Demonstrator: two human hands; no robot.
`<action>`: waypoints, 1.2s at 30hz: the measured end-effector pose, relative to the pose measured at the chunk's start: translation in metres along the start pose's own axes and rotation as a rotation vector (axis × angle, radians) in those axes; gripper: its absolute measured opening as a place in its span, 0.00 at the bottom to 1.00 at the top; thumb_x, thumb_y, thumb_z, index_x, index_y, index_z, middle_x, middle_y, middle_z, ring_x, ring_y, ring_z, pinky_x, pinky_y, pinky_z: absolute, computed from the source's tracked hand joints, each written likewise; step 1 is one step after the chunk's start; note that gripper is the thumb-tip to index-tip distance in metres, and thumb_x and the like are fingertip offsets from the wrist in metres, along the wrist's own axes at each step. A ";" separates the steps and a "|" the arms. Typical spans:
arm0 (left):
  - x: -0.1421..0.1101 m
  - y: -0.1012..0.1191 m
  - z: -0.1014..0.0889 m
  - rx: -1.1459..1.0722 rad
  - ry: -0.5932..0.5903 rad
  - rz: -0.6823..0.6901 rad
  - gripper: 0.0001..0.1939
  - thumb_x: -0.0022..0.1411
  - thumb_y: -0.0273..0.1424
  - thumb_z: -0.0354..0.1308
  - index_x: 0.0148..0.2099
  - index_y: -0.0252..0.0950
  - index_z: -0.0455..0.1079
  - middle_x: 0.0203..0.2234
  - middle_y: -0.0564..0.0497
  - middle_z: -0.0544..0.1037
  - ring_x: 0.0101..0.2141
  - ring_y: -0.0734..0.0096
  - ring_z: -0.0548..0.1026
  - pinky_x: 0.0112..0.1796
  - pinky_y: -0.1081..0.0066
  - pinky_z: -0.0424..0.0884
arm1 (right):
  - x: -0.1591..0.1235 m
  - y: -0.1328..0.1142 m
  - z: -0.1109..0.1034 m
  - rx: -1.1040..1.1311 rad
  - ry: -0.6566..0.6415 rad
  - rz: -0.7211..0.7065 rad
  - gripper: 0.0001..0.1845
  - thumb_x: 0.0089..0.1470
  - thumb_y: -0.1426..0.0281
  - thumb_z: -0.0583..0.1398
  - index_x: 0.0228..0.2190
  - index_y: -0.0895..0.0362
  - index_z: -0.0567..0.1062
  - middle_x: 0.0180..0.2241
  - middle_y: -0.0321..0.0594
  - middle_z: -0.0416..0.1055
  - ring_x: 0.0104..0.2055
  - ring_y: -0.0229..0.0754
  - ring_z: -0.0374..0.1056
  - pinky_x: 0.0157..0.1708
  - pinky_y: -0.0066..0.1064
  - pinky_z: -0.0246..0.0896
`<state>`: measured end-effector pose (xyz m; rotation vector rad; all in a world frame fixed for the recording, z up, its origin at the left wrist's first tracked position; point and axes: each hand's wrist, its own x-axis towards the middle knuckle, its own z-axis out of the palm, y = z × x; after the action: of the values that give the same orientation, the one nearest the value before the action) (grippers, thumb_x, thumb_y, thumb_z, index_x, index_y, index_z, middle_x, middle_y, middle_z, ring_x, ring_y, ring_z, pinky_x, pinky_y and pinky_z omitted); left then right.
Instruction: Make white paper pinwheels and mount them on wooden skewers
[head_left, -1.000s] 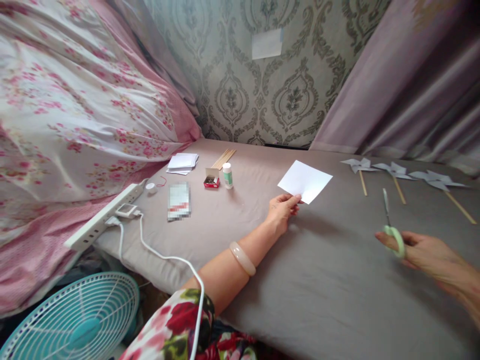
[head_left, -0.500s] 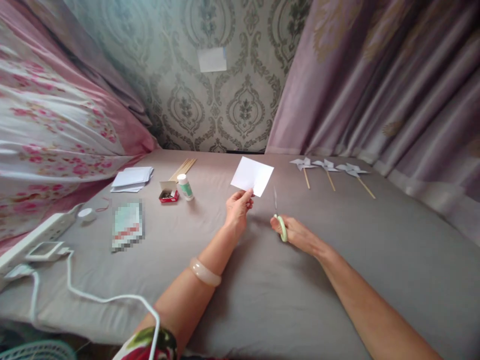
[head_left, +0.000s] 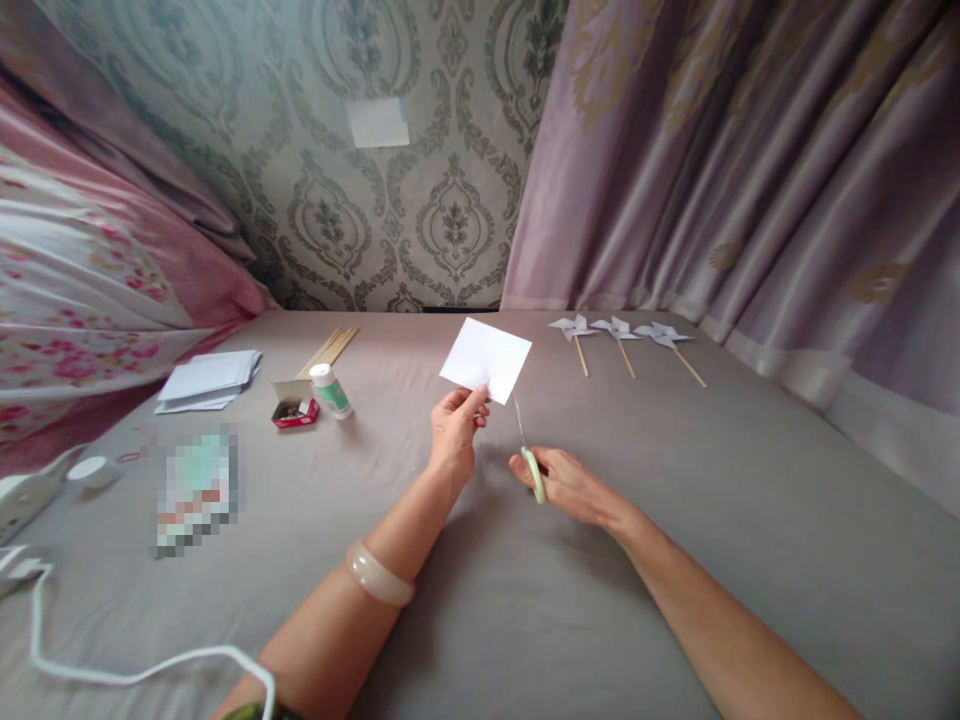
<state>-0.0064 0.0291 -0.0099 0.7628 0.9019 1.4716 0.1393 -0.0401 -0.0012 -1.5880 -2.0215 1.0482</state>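
Observation:
My left hand (head_left: 459, 428) pinches a white square of paper (head_left: 486, 358) by its lower edge and holds it up above the grey sheet. In my right hand (head_left: 561, 482) is a pair of scissors (head_left: 534, 474) with light green handles. Their thin blades point up, with the tips close to the paper's lower right corner; whether they touch it I cannot tell. Several fingers of the right hand are hidden behind the handle. Three paper pinwheels on sticks, among them the nearest pinwheel (head_left: 574, 328), lie at the back right.
At the left are a stack of white paper (head_left: 208, 380), wooden sticks (head_left: 330, 350), an open red box (head_left: 295, 411) of small metal pieces, a white-and-green bottle (head_left: 331, 391) and a blurred packet (head_left: 196, 490). A white cable (head_left: 150, 668) crosses the front left.
The scissors have come closer to the paper's lower right corner. My view has turned to the right, so the surroundings appear shifted left.

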 end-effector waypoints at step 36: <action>-0.018 0.006 0.017 0.073 -0.038 0.009 0.12 0.43 0.35 0.66 0.25 0.33 0.69 0.21 0.52 0.73 0.24 0.76 0.72 0.25 0.78 0.66 | 0.000 0.006 -0.002 0.170 0.008 -0.069 0.26 0.52 0.48 0.53 0.19 0.56 0.58 0.20 0.30 0.47 0.24 0.32 0.44 0.24 0.28 0.39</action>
<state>0.0069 0.0125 0.0040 0.8466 0.9285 1.4338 0.1449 -0.0392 -0.0047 -1.4246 -1.9115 1.1521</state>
